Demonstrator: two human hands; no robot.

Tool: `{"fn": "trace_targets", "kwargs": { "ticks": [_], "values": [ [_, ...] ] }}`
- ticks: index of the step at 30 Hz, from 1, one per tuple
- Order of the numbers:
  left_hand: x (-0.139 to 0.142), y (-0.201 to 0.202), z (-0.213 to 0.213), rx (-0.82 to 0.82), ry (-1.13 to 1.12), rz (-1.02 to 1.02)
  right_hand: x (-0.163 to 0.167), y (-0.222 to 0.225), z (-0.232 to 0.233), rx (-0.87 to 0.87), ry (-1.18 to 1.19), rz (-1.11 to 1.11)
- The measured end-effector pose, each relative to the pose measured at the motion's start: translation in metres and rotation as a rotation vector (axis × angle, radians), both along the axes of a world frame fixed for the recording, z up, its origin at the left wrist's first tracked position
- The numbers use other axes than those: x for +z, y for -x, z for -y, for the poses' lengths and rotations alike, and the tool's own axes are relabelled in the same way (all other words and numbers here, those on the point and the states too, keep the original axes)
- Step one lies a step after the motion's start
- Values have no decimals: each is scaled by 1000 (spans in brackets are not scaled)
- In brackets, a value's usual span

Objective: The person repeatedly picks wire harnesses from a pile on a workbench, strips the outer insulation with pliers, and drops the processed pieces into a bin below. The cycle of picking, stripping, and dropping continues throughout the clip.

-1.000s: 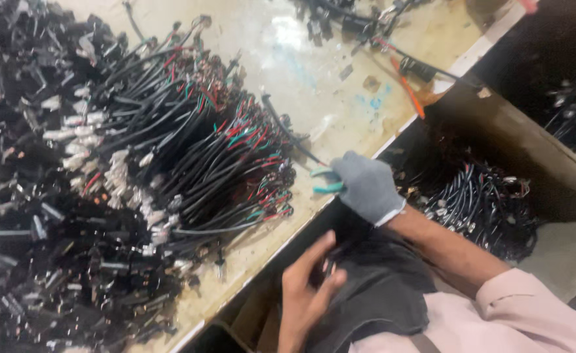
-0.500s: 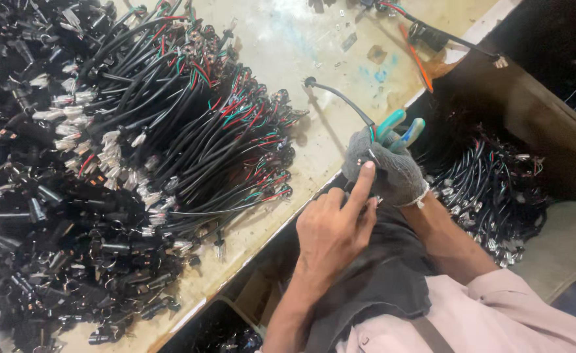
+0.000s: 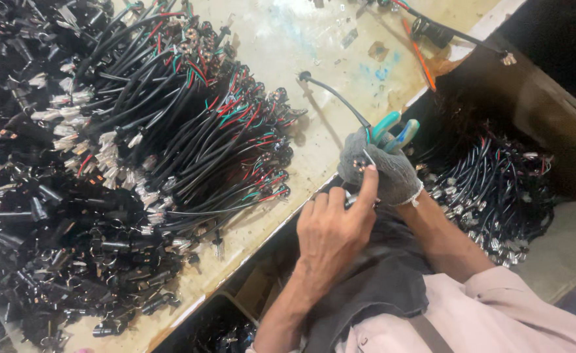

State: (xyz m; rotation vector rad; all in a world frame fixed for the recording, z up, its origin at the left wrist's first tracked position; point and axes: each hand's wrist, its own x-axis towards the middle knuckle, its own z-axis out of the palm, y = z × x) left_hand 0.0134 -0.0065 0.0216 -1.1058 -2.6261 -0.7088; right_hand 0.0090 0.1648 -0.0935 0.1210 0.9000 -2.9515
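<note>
At the near edge of a stained workbench (image 3: pixel 288 46), we see two hands meet over a single black cable (image 3: pixel 334 97). The right hand (image 3: pixel 381 171), in a grey knit glove, is closed around a pair of pliers with teal handles (image 3: pixel 392 131) and pinches the near end of the cable, whose other end — a small dark plug — arcs out over the bare middle of the benchtop. The left hand (image 3: pixel 330 232), bare, is loosely curled, its forefinger stretched up to touch the gloved fingers right where the cable ends; we cannot tell whether it grips anything itself.

Along the left side of the bench lies a broad heap of cut black cables (image 3: pixel 190 124), their red and green inner wires fanned toward the hands, while a darker mound of black plugs and connectors (image 3: pixel 59 248) fills the near left corner. Beyond the bench's right edge a brown bin (image 3: pixel 549 104) holds more finished cables with metal terminals (image 3: pixel 491 189). An orange strip (image 3: pixel 421 59) rests near the far right corner. A dark cloth (image 3: pixel 379 287) covers the worker's lap — below it, a pale pink sleeve (image 3: pixel 497 314).
</note>
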Motion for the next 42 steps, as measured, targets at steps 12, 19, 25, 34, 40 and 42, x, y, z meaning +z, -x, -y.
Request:
{"fn": "trace_targets", "kwargs": {
  "ticks": [12, 19, 25, 34, 40, 42],
  "values": [
    [-10, 8, -1, -9, -73, 27, -7, 4, -4, 71, -16, -138],
    [-31, -7, 33, 96, -346, 442, 23, 13, -13, -62, -551, -30],
    [-62, -29, 80, 290, -890, 1301, 52, 37, -5, -170, -2255, -335],
    [-111, -55, 93, 387, -1004, 942, 30, 46, 2, 55, -2321, -534],
    [-102, -52, 100, 310, -1247, 1218, 72, 53, -2, 212, -1392, 85],
    [-92, -53, 100, 260, -1209, 1271, 73, 23, 17, 308, -1232, -121]
  ]
}}
